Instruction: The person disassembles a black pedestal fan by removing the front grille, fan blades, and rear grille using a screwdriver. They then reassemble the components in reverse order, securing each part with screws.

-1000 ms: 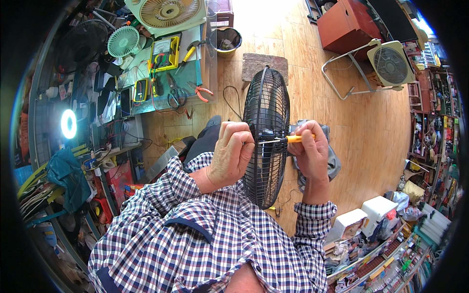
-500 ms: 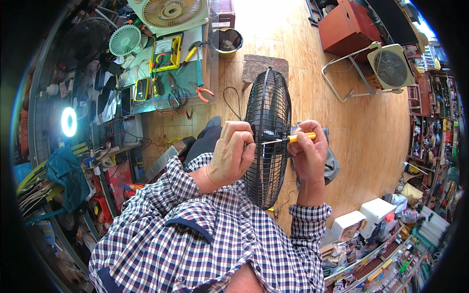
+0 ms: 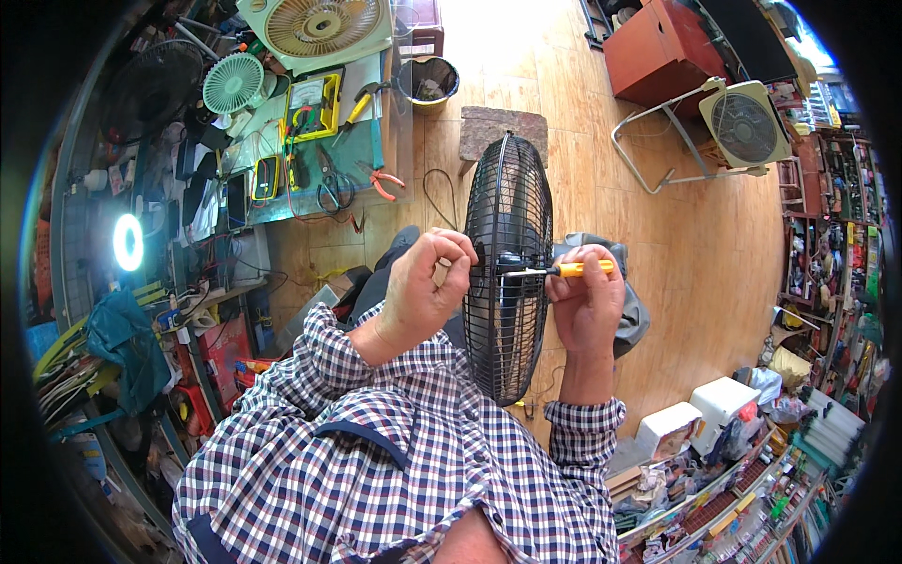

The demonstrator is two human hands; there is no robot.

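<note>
Grip of the right hand (image 3: 588, 303) is clamped on a yellow-handled screwdriver (image 3: 581, 270); the left hand (image 3: 418, 293) curls beside the black fan (image 3: 505, 352) (whether its fingers pinch anything, I cannot tell). Edge-on between both hands, the fan could tip under uneven pressure, making the shaft (image 3: 533, 273) slip. Farther off, red-handled pliers (image 3: 379, 177) near the surface's (image 3: 357, 152) edge could fall if bumped.

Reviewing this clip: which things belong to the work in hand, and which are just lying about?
In use:
black wire-caged fan
yellow-handled screwdriver, in the right hand

Apparently just lying about:
scissors
red-handled pliers
pale green fan
yellow-framed meter
beige square fan
</note>
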